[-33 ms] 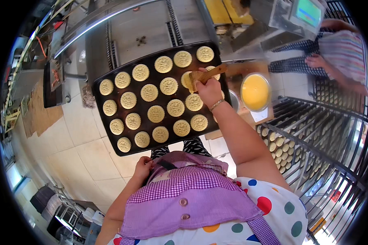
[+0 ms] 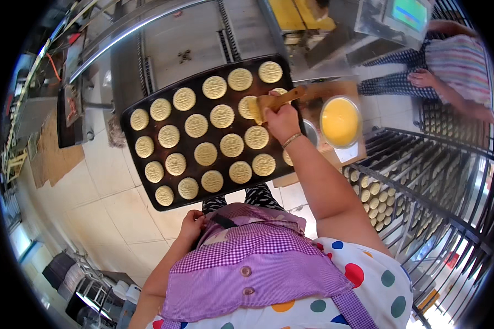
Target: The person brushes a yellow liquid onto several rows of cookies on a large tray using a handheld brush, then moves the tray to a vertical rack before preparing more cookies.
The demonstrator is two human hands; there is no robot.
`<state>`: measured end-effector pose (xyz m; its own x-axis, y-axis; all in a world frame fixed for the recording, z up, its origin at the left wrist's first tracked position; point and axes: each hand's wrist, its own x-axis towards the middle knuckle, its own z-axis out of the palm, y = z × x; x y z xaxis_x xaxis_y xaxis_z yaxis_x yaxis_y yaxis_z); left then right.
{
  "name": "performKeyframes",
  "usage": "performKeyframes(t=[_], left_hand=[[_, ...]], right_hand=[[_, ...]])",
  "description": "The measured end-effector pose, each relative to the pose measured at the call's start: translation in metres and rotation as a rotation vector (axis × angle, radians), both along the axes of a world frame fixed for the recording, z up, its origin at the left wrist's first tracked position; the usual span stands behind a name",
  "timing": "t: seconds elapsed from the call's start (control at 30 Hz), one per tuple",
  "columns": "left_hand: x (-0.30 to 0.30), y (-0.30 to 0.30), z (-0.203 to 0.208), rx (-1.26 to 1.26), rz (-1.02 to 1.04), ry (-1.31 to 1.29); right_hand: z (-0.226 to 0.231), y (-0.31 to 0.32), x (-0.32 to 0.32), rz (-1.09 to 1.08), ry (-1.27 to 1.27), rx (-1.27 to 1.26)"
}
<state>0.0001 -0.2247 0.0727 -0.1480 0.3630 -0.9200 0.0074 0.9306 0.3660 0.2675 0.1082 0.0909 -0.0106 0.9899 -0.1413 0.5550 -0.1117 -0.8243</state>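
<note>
My right hand (image 2: 283,122) is closed round the wooden handle of a flat pastry brush (image 2: 280,98). Its bristles lie at a round, pattern-stamped pastry (image 2: 246,107) near the right side of a dark baking tray (image 2: 158,129). Rows of similar pale yellow pastries fill the tray, and my hand and the brush hide part of those at the right end. Just right of my hand stands a round bowl of yellow liquid (image 2: 340,122), like beaten egg. Below the tray, my left hand (image 2: 192,223) hangs by my apron with curled fingers; whatever they may hold is hidden.
A metal conveyor machine (image 2: 189,33) with chains lies beyond the tray. At the right, a black rack (image 2: 422,192) carries trays of pastries. Another person (image 2: 455,71) in a striped top stands at the far right, near a lit screen (image 2: 409,15).
The tray, bowl and background sit slightly further left in the picture. The brush stays at the same pastry, and my left hand has hardly moved.
</note>
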Motion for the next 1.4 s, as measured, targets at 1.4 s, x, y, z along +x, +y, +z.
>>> performKeyframes(t=[1.4], left_hand=[[-0.004,-0.027,-0.003,0.089,-0.042,0.077]], right_hand=[[0.031,-0.117,0.142,-0.55,0.506,-0.287]])
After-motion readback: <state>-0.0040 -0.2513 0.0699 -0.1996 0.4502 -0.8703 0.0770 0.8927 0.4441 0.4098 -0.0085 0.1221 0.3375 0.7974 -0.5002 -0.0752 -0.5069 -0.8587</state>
